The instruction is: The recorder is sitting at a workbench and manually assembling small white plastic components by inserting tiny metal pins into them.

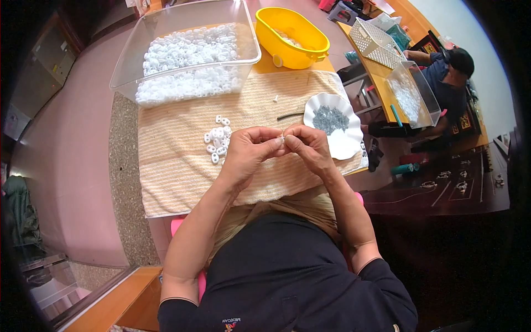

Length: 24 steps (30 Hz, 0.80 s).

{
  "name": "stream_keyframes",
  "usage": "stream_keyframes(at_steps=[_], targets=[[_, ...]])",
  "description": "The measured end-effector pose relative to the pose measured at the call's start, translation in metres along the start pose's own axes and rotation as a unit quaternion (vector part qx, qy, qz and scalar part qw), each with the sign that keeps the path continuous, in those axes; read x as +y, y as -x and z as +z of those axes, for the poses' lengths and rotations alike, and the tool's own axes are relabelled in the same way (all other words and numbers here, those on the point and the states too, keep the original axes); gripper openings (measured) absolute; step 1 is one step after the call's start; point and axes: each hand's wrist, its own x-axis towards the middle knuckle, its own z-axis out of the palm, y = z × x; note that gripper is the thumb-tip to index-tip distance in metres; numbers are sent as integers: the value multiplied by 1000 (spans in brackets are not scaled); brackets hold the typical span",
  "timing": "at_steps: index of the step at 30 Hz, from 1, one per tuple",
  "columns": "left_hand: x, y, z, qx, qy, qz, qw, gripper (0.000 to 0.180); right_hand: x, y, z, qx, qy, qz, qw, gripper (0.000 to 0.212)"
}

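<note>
My left hand (250,151) and my right hand (310,146) meet fingertip to fingertip above the towel. Both are closed in a pinch around a small white piece (282,139), mostly covered by the fingers. Just left of my left hand lies a loose pile of white plastic parts with two holes each (217,138). Beyond my right hand is a white wavy-edged plate (347,152) bearing a heap of small grey pieces (330,118) and some white ones. A thin dark rod (291,116) rests against the plate's left side. One tiny white piece (276,99) lies farther off on the cloth.
A striped towel (171,166) covers the table. At its far side stand a large clear bin (250,55) of white parts and a yellow tub (268,41). To the right, a person (448,83) sits at another table with a clear bin (428,102) and a white basket (376,41).
</note>
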Motion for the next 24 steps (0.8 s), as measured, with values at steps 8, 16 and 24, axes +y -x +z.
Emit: stream_keyframes(at_steps=[8, 16, 24], targets=[[-2, 0, 0, 1, -13, -5, 1000, 18, -3, 0, -1, 0, 61, -27, 998, 15], [-7, 0, 1, -6, -28, 20, 999, 18, -6, 1, 0, -17, 43, -26, 999, 16], [-4, 2, 5, -3, -61, 31, 998, 20, -7, 4, 2, -11, 47, -12, 999, 19]])
